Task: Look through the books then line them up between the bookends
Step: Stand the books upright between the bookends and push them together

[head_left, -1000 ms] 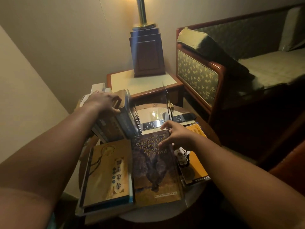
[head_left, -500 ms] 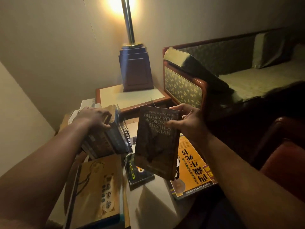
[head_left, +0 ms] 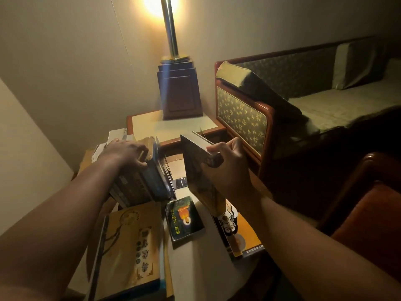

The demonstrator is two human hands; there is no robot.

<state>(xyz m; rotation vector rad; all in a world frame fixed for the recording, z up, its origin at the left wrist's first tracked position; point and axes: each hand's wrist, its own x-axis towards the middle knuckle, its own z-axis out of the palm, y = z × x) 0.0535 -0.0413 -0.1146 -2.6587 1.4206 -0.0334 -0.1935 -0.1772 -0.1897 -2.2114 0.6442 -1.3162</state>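
Note:
My right hand (head_left: 225,164) grips a dark brown paperback (head_left: 200,177) by its upper right corner, lifted upright and tilted above the round table (head_left: 201,263). My left hand (head_left: 124,154) rests on top of a row of standing books (head_left: 141,181) that lean to the left, fingers curled over their top edges. A thin clear bookend (head_left: 202,133) shows behind the held book. Flat on the table lie a tan hardcover (head_left: 132,246), a small dark book with an orange figure (head_left: 184,218) and an orange-yellow book (head_left: 240,233).
A side table (head_left: 173,127) with a wooden lamp base (head_left: 180,94) stands behind. A patterned sofa (head_left: 303,101) is to the right, a reddish armchair (head_left: 368,203) at the near right. Walls close in on the left.
My right hand lifted the brown paperback off the table and turned it upright, edge-on. A small dark book beneath it came into sight. My left hand stayed on the standing books.

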